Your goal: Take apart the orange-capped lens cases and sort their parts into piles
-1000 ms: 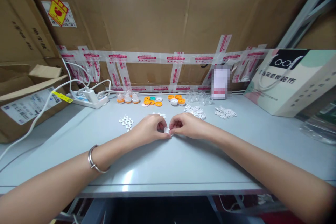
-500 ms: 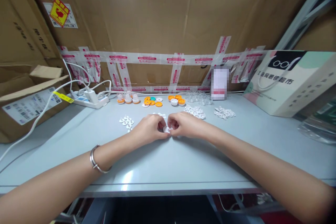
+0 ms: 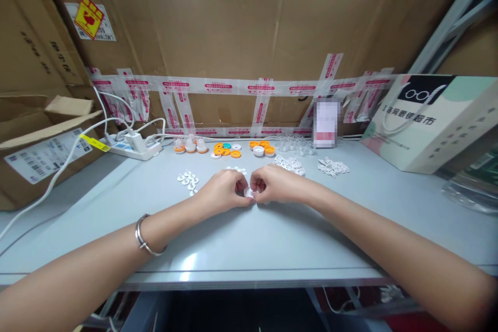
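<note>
Fingertips of left hand (image 3: 225, 190) and right hand (image 3: 273, 183) share a closed grip on one small white cap (image 3: 248, 192) (over grey table (image 3: 249, 238)).

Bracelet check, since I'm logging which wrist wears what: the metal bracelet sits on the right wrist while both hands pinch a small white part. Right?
Not quite. The head view shows the bracelet on the left wrist. Left hand and right hand do pinch the small white part.

A smooth, faintly glossy grey table (image 3: 241, 249) is seen, with light reflected near its front edge. Matt brown corrugated cardboard (image 3: 241, 21) is patched with shiny printed tape (image 3: 218, 86). Small white plastic discs (image 3: 187, 180) and glossy orange rings (image 3: 229, 152) are laid out. A polished metal bracelet (image 3: 144, 236) is worn.
</note>
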Demonstrator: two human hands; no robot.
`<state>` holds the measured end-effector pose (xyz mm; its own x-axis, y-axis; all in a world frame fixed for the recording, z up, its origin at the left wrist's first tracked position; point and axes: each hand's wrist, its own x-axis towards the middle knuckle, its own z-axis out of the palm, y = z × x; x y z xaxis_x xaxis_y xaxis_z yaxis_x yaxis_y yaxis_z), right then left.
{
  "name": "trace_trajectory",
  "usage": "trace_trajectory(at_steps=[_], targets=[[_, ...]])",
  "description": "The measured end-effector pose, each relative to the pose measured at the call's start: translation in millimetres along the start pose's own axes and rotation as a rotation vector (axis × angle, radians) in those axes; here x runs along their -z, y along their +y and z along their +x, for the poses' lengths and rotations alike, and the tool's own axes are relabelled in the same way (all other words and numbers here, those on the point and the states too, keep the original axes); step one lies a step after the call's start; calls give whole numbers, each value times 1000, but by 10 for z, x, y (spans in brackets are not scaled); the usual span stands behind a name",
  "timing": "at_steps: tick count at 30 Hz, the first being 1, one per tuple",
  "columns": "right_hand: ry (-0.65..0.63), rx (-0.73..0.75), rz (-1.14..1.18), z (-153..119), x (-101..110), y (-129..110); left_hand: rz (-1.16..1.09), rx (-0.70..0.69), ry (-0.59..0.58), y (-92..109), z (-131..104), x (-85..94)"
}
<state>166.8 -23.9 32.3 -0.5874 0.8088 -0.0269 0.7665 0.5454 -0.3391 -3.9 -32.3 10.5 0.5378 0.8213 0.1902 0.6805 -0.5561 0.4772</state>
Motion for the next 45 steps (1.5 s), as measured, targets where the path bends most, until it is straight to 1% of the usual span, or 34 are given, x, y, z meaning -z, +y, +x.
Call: trace_trajectory(at_steps=[4, 9, 13, 16, 20, 22, 26, 29, 32, 36, 38, 41, 45], targets=[[-3, 3, 41, 13, -5, 29, 0, -7, 1, -1, 1, 3], [-37, 25, 182, 33, -26, 103, -11, -7, -9, 3, -10, 8], [-81, 9, 264, 45, -23, 149, -19, -8, -4, -5, -7, -2], [-110, -6, 288, 51, 4, 160, -27, -3, -3, -12, -5, -6], [-182, -25, 323, 58, 42, 186, -33, -5, -8, -14, -9, 0], [-194, -40, 332, 57, 43, 202, -28, -9, -5, -15, -9, 1], [-145, -24, 344, 32, 12, 184, -22, -10, -1, -27, -4, -1], [-72, -19, 205, 11, -6, 129, -19, -19, -4, -31, -1, 0], [-87, -30, 165, 21, -6, 110, -16, -23, -9, -23, 0, 6], [-203, -33, 321, 70, 3, 179, -25, -8, -17, -9, -3, 12], [-236, -22, 404, 86, 4, 219, -29, -7, -18, -10, -5, 10], [-227, -22, 488, 87, -3, 247, -30, -8, -19, -17, -6, 3], [-183, -83, 616, 100, -24, 243, -37, -4, -20, -29, -10, 12]])
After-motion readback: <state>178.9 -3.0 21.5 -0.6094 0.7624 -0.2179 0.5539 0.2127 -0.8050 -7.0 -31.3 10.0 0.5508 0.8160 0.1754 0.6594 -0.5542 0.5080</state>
